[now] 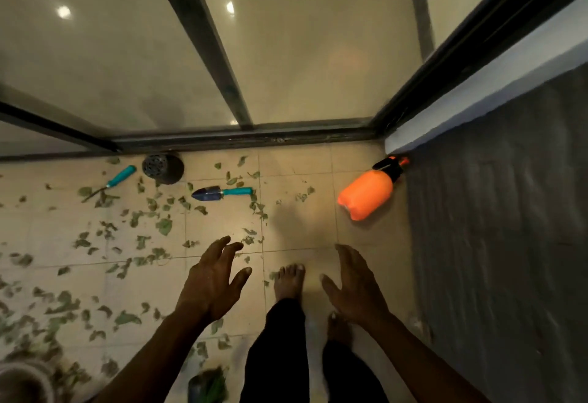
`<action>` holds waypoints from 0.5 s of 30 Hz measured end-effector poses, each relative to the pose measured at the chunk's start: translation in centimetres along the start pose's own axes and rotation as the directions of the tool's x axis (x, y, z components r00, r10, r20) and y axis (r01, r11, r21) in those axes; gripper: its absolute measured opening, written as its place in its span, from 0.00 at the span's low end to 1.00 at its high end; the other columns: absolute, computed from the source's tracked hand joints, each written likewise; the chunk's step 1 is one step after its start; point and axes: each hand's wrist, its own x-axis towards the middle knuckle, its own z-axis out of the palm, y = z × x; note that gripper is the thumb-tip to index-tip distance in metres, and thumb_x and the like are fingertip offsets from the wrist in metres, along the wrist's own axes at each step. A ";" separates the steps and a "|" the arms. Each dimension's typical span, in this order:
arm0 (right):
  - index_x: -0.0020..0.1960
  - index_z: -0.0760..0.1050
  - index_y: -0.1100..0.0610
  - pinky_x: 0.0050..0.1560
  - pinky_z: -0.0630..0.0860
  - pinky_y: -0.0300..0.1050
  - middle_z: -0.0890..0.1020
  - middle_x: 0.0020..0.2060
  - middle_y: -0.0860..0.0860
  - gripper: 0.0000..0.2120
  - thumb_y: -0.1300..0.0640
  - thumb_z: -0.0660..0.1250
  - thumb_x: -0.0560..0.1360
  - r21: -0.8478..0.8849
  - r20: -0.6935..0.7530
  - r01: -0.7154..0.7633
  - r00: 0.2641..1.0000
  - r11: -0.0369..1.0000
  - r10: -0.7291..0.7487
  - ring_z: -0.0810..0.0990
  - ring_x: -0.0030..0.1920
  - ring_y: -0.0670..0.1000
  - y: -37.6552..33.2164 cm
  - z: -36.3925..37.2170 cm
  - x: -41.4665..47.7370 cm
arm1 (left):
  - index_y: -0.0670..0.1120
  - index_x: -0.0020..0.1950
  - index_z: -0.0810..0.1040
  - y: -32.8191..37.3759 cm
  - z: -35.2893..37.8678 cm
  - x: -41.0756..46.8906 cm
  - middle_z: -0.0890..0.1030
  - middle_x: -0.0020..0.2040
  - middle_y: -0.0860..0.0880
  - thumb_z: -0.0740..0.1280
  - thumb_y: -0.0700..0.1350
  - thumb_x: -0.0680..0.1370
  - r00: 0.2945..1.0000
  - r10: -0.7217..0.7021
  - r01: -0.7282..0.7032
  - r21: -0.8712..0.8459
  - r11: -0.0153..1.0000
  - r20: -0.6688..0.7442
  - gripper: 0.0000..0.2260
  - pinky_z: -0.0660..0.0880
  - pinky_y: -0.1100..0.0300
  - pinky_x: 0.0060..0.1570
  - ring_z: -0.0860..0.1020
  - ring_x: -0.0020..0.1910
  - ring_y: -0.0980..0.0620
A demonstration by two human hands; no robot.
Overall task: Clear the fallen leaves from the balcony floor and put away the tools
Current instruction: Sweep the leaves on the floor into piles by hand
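Fallen leaves (pixel 164 226) litter the balcony floor (pixel 296 180) at left, around a teal-handled fork (pixel 109 183) and a trowel (pixel 222 193). The left hand (pixel 213 281) and right hand (pixel 356 288) hover spread and empty. An orange sprayer (pixel 369 192) lies by the right wall. The bare feet (pixel 289 281) could slip on leaves or tread on the trowel.

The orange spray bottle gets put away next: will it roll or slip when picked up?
The orange spray bottle lies on its side on tiles, so its rounded body would probably roll if nudged. Its plastic looks smooth, perhaps slippery; the black pump head likely gives a surer hold. Weight is unclear: its fill level is hidden.
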 end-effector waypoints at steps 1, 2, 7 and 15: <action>0.84 0.51 0.56 0.78 0.58 0.50 0.57 0.82 0.56 0.40 0.41 0.65 0.81 -0.049 0.002 0.011 1.000 0.999 -0.011 0.57 0.81 0.56 1.7 2.3 3.0 | 0.51 0.78 0.69 -0.6 2.6 2.6 0.63 0.82 0.47 0.62 0.61 0.82 1.000 -0.011 0.011 -0.023 1.000 -0.007 0.27 0.70 0.47 0.72 0.64 0.79 0.46; 0.84 0.48 0.57 0.79 0.55 0.51 0.54 0.82 0.56 0.42 0.40 0.64 0.81 -0.099 -0.012 0.015 1.000 0.995 -0.016 0.54 0.82 0.57 3.4 4.6 5.9 | 0.51 0.78 0.69 -1.5 5.4 5.2 0.64 0.81 0.47 0.60 0.63 0.81 0.999 -0.028 0.027 -0.054 0.998 -0.024 0.29 0.70 0.46 0.72 0.65 0.79 0.46; 0.83 0.38 0.59 0.80 0.45 0.59 0.44 0.83 0.60 0.49 0.34 0.61 0.79 -0.295 -0.010 0.062 0.998 0.954 -0.068 0.43 0.83 0.61 13.2 15.6 19.9 | 0.46 0.79 0.68 -6.7 20.4 17.7 0.65 0.80 0.39 0.64 0.60 0.81 0.980 -0.158 0.137 -0.167 0.976 -0.123 0.30 0.64 0.44 0.77 0.61 0.81 0.41; 0.83 0.46 0.65 0.81 0.48 0.65 0.48 0.82 0.64 0.46 0.34 0.54 0.79 -0.280 -0.397 -0.038 0.914 0.959 -0.080 0.46 0.83 0.62 22.8 27.8 32.6 | 0.46 0.79 0.63 -13.3 35.6 26.5 0.61 0.81 0.37 0.55 0.66 0.80 0.928 -0.147 0.111 -0.123 0.986 -0.342 0.34 0.67 0.30 0.71 0.59 0.81 0.35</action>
